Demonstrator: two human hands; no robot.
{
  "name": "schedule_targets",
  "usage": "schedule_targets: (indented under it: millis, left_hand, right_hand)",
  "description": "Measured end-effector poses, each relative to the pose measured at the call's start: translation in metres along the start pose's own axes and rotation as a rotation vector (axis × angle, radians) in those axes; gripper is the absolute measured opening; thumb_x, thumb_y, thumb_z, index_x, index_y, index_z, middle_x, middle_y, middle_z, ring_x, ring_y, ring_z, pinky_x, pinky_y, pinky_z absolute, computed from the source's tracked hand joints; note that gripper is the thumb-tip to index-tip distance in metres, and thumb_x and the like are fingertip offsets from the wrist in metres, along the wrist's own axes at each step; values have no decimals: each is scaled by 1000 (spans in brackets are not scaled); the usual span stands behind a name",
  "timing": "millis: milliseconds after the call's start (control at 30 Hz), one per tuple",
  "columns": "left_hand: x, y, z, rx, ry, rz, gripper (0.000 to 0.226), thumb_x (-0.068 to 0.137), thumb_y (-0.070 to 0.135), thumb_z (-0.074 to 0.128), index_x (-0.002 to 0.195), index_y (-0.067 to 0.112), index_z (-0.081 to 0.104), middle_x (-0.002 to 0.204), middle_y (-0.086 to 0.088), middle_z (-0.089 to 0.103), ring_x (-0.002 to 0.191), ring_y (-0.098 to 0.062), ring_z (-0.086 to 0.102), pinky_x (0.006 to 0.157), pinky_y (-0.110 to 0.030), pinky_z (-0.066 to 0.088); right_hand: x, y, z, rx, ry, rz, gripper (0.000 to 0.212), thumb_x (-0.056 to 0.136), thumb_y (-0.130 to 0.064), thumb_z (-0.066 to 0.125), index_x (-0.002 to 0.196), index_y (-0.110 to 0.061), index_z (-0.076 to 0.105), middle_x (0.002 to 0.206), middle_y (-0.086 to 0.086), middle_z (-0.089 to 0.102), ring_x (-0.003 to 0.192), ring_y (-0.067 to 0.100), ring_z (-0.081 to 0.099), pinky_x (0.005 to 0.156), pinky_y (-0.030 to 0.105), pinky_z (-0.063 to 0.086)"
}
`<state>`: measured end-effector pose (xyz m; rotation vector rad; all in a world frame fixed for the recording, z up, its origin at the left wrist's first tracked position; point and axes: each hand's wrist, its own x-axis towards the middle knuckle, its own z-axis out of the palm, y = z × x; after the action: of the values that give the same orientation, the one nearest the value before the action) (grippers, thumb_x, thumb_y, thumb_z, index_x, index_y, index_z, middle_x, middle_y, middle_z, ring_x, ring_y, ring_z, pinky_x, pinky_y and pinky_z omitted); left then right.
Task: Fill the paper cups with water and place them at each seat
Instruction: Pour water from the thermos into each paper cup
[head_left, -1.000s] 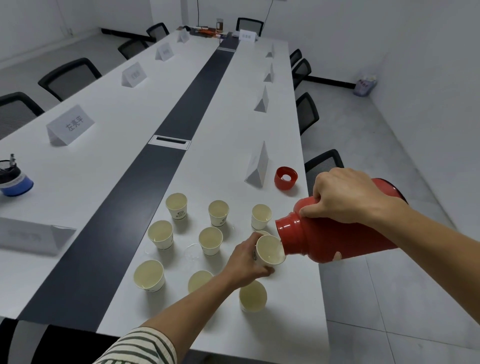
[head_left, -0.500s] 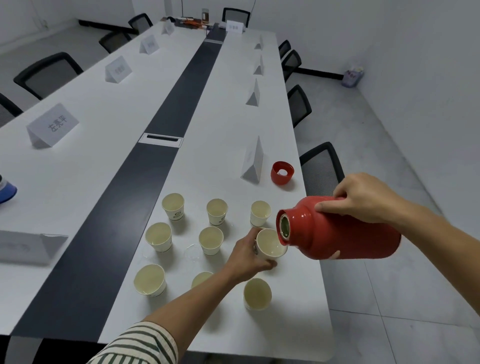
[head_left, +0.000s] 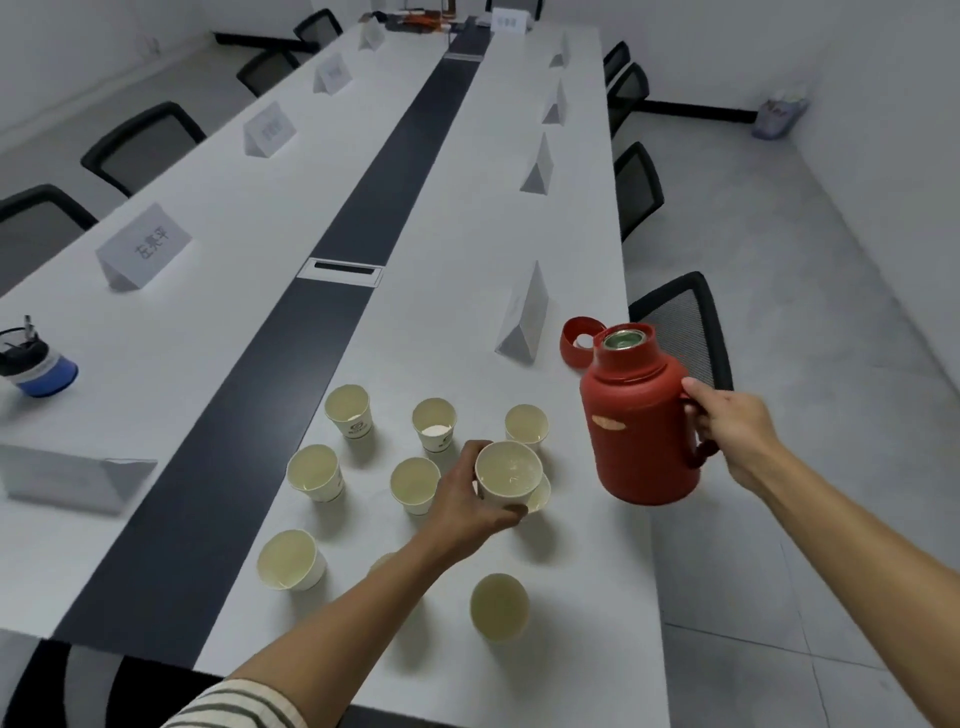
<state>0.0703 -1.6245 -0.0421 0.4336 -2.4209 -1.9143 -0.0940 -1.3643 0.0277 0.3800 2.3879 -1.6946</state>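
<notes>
1. While your left hand curls its fingers and thumb round the raised paper cup at centre frame, your right hand wraps the handle of the red flask. The flask hangs roughly upright just right of the cup, with its mouth uncapped.
2. How full the cup is cannot be told. If it holds water, a hard squeeze on the soft paper wall would likely buckle the rim and slop it.
3. Your raised cup sits directly over a second cup. Lowering it without shifting sideways could knock that one over or jam into it.
4. With the red lid lying on the table behind the flask, any swing or tilt could dribble water or clip the nearest cups.
5. Your left forearm crosses above the crowded cluster of cups at lower centre. Drawing it back low could tip one.
6. Spills would spread easily on the long white table, which looks smooth, with a dark strip down its middle. Folded name cards line both sides, black chairs are tucked in along it, and the floor is grey tile under white walls.
</notes>
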Motion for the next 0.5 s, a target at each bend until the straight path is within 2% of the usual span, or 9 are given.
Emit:
schedule_targets:
  millis: [233,333,500]
  left_hand:
    - [-12,3,4,5,156,-100,63,64,3,81,114,30,53,98,19,63,93,-10,60,78,-30,55]
    - [-18,1,8,48,232,-134,65,63,7,84,113,34,53,101,24,62,94,-3,60,76,-22,55]
    - [-31,-1,13,56,297,-186,62,61,15,85,109,35,52,98,19,63,89,-6,60,72,-20,53]
  right_hand:
    - [62,28,46,98,-23,31,35,95,-37,59,68,-15,58,59,1,48,54,14,41,56,29,34]
    - [82,31,64,119,-84,35,34,97,-37,56,70,-15,58,62,0,49,55,12,41,56,27,35]
    - [101,36,85,151,-127,72,34,100,-34,53,71,-17,57,64,-2,50,54,9,41,56,25,36]
